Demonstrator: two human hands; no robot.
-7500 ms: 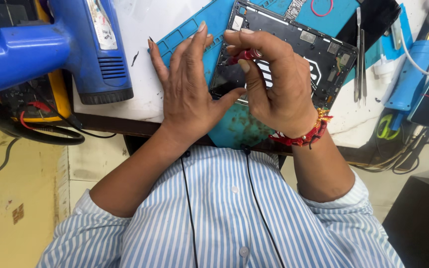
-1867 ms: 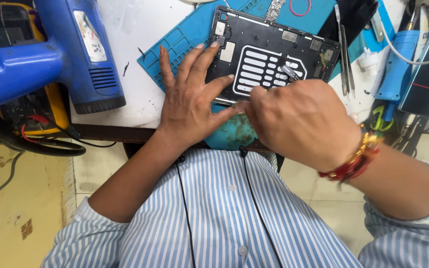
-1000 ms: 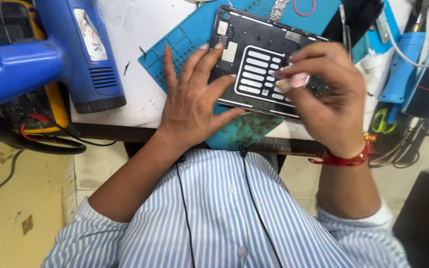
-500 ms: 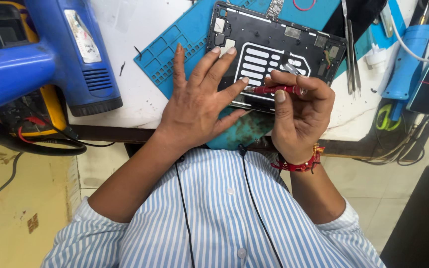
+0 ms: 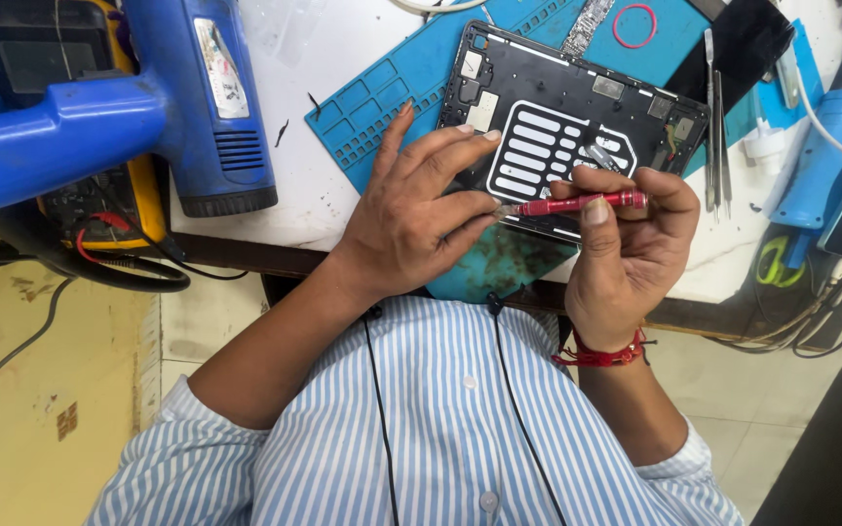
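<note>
An opened black tablet frame lies on a blue silicone work mat on the white bench. My left hand rests flat on the tablet's near left edge, fingers spread. My right hand grips a thin red precision screwdriver, held level with its tip pointing left toward my left fingertips, just above the tablet's near edge. A red thread band circles my right wrist.
A blue heat gun stands at the left over a yellow multimeter with cables. Tweezers, a red ring, a blue tool and a dark screen panel lie at the right. Cables hang off the bench edge.
My right hand picked up the red screwdriver and brought it down to the tablet's near edge, tip toward my left fingers. My left hand stayed pressed on the tablet.
</note>
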